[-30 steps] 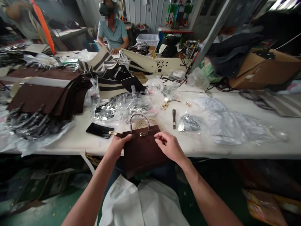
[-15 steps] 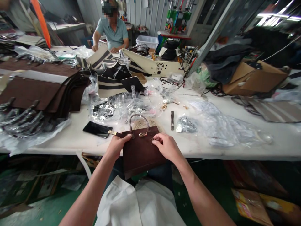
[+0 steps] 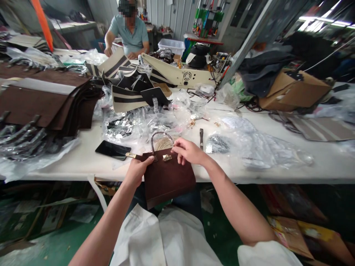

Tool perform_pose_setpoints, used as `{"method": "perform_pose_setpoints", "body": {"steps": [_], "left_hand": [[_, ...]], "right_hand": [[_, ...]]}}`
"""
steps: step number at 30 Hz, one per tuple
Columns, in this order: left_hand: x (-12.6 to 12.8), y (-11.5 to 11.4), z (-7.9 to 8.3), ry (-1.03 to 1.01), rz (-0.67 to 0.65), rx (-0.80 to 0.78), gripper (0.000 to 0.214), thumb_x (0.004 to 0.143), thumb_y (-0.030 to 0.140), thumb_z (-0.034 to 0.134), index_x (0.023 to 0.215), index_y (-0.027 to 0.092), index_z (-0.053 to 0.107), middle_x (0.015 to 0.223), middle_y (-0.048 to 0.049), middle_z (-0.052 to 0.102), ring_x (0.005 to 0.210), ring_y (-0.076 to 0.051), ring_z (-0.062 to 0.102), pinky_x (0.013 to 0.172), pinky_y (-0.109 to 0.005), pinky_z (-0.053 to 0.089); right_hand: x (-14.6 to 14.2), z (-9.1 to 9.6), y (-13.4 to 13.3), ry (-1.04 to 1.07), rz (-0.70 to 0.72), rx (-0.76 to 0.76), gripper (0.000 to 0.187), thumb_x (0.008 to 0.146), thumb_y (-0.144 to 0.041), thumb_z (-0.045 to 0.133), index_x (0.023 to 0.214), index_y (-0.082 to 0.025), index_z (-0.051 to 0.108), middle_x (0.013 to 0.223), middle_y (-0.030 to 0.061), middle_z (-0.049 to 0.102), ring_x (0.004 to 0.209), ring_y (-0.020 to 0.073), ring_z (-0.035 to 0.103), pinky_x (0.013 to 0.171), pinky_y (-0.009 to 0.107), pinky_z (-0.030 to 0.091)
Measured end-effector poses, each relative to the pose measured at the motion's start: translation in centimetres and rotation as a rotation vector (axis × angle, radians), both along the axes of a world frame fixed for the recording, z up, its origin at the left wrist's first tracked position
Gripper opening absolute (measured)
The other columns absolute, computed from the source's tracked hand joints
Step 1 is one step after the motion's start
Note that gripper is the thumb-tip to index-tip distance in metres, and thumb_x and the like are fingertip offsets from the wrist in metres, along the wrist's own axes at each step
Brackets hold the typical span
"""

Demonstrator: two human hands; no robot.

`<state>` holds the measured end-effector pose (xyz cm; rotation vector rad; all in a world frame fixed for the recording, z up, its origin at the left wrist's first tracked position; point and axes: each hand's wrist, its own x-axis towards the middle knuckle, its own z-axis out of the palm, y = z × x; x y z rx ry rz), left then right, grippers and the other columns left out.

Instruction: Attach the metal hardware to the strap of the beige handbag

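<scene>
A small dark brown handbag (image 3: pixel 166 179) with a curved handle (image 3: pixel 161 136) and a gold clasp (image 3: pixel 166 157) leans against the front edge of the white table (image 3: pixel 83 162). My left hand (image 3: pixel 138 170) grips the bag's upper left corner, where a gold-tipped strap (image 3: pixel 131 155) sticks out. My right hand (image 3: pixel 187 151) is at the bag's top right, by the handle's base; its fingers are pinched together there, and I cannot make out what they hold.
A black phone (image 3: pixel 109 149) lies left of the bag. Clear plastic bags (image 3: pixel 249 144), gold fittings (image 3: pixel 192 122) and a dark strap piece (image 3: pixel 201 136) lie behind it. Stacked brown panels (image 3: pixel 41 99) fill the left side. Another person (image 3: pixel 127 31) sits across the table. A cardboard box (image 3: pixel 296 90) is far right.
My right hand has risen from the bag's front flap to its top edge by the handle. My left hand has kept its grip, and the view has shifted slightly.
</scene>
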<state>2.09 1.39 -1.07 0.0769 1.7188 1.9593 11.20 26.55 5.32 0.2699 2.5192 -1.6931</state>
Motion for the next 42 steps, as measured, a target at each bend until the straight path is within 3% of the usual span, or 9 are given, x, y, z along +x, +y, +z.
{"method": "perform_pose_setpoints", "body": {"steps": [5, 11, 15, 20, 23, 26, 28, 32, 42], "left_hand": [[0.4, 0.5, 0.1, 0.033, 0.020, 0.000, 0.059, 0.069, 0.050, 0.100, 0.116, 0.017, 0.085, 0.124, -0.0136, 0.085, 0.121, -0.041, 0.076, 0.107, -0.049, 0.058], [0.6, 0.9, 0.0, 0.051, -0.030, -0.001, 0.054, 0.073, 0.050, 0.097, 0.115, 0.017, 0.085, 0.119, -0.0128, 0.086, 0.117, -0.039, 0.077, 0.105, -0.047, 0.059], [0.7, 0.9, 0.2, 0.032, -0.017, 0.020, 0.056, 0.070, 0.050, 0.098, 0.114, 0.017, 0.085, 0.118, -0.0128, 0.086, 0.115, -0.039, 0.077, 0.100, -0.045, 0.061], [1.3, 1.1, 0.5, -0.011, 0.002, -0.005, 0.060, 0.066, 0.055, 0.100, 0.109, 0.016, 0.086, 0.114, -0.0143, 0.086, 0.107, -0.040, 0.078, 0.091, -0.044, 0.062], [1.7, 0.9, 0.3, -0.010, 0.002, -0.006, 0.061, 0.067, 0.056, 0.099, 0.111, 0.015, 0.086, 0.116, -0.0147, 0.086, 0.111, -0.041, 0.078, 0.092, -0.044, 0.062], [2.0, 0.6, 0.0, -0.004, 0.012, -0.025, 0.061, 0.071, 0.057, 0.098, 0.114, 0.015, 0.086, 0.118, -0.0156, 0.086, 0.112, -0.042, 0.078, 0.092, -0.045, 0.063], [2.1, 0.5, -0.2, 0.016, 0.017, -0.043, 0.061, 0.073, 0.056, 0.096, 0.115, 0.014, 0.086, 0.120, -0.0161, 0.085, 0.112, -0.043, 0.078, 0.092, -0.046, 0.063], [2.1, 0.6, -0.4, 0.087, 0.027, -0.106, 0.053, 0.077, 0.056, 0.093, 0.109, 0.014, 0.087, 0.117, -0.0149, 0.086, 0.113, -0.043, 0.077, 0.096, -0.047, 0.062], [3.3, 1.3, 0.7, 0.186, 0.037, -0.034, 0.048, 0.085, 0.053, 0.092, 0.117, 0.019, 0.085, 0.118, -0.0107, 0.084, 0.113, -0.038, 0.076, 0.102, -0.044, 0.059]], "right_hand": [[-0.6, 2.1, 1.2, 0.089, 0.048, 0.453, 0.005, 0.102, -0.026, 0.067, 0.098, -0.023, 0.065, 0.085, -0.0004, 0.072, 0.077, 0.0193, 0.066, 0.078, 0.032, 0.047], [-1.5, 0.9, -0.5, 0.139, 0.134, 0.294, 0.005, 0.109, -0.029, 0.055, 0.107, -0.025, 0.054, 0.092, 0.0007, 0.073, 0.080, 0.0204, 0.071, 0.079, 0.032, 0.050], [-1.8, 0.3, -0.2, 0.122, 0.135, 0.366, 0.002, 0.111, -0.027, 0.053, 0.110, -0.025, 0.053, 0.085, 0.0003, 0.071, 0.073, 0.0208, 0.069, 0.075, 0.033, 0.051], [-1.3, 2.1, 2.1, -0.245, 0.191, 0.102, 0.014, 0.107, -0.034, 0.066, 0.104, -0.024, 0.057, 0.090, 0.0019, 0.079, 0.053, 0.0161, 0.068, 0.052, 0.026, 0.051], [-0.1, 2.0, 3.2, -0.358, 0.112, 0.162, 0.015, 0.099, -0.025, 0.077, 0.091, -0.021, 0.064, 0.082, 0.0051, 0.080, 0.065, 0.0211, 0.078, 0.055, 0.026, 0.058], [2.0, 0.5, 3.1, -0.227, -0.075, 0.209, 0.009, 0.096, -0.022, 0.076, 0.088, -0.020, 0.071, 0.077, 0.0050, 0.079, 0.074, 0.0234, 0.083, 0.065, 0.027, 0.063], [3.6, -0.9, 2.5, -0.093, -0.254, 0.214, 0.005, 0.094, -0.025, 0.076, 0.094, -0.020, 0.076, 0.080, 0.0040, 0.080, 0.073, 0.0226, 0.083, 0.068, 0.028, 0.065], [6.2, -3.2, 1.1, 0.075, -0.495, 0.208, 0.027, 0.094, -0.036, 0.076, 0.116, -0.021, 0.083, 0.095, 0.0061, 0.085, 0.079, 0.0249, 0.086, 0.075, 0.034, 0.070], [6.2, -3.5, -0.1, 0.194, -0.522, 0.326, 0.022, 0.097, -0.039, 0.078, 0.108, -0.023, 0.089, 0.103, 0.0095, 0.088, 0.091, 0.0308, 0.086, 0.090, 0.045, 0.072]]}}
